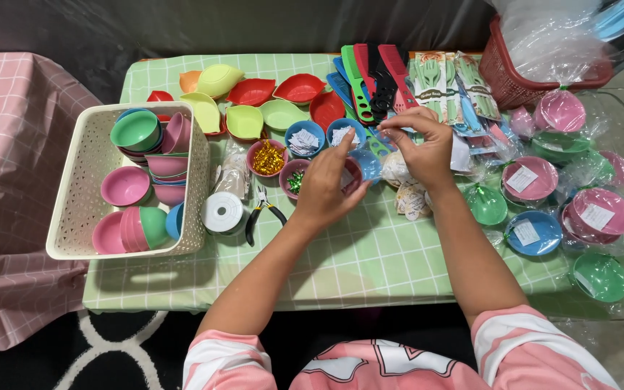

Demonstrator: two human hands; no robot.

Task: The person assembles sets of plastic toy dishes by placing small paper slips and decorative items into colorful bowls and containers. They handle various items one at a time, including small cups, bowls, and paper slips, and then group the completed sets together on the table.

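A home packing corner: a low worktop [370, 260] under a green checked cloth, a cream basket [81, 217] of plastic bowls, wrapped bowl sets [543, 180], a patterned floor rug [110, 339].

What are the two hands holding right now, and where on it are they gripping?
Both hands, left hand and right hand, pinch a small clear plastic bag between them; the right fingers grip its top edge. The left hand's exact hold is hidden.

You have only one view, from your head, looking steeply down and forward at the low table with green checked cloth [370, 253], quite near.
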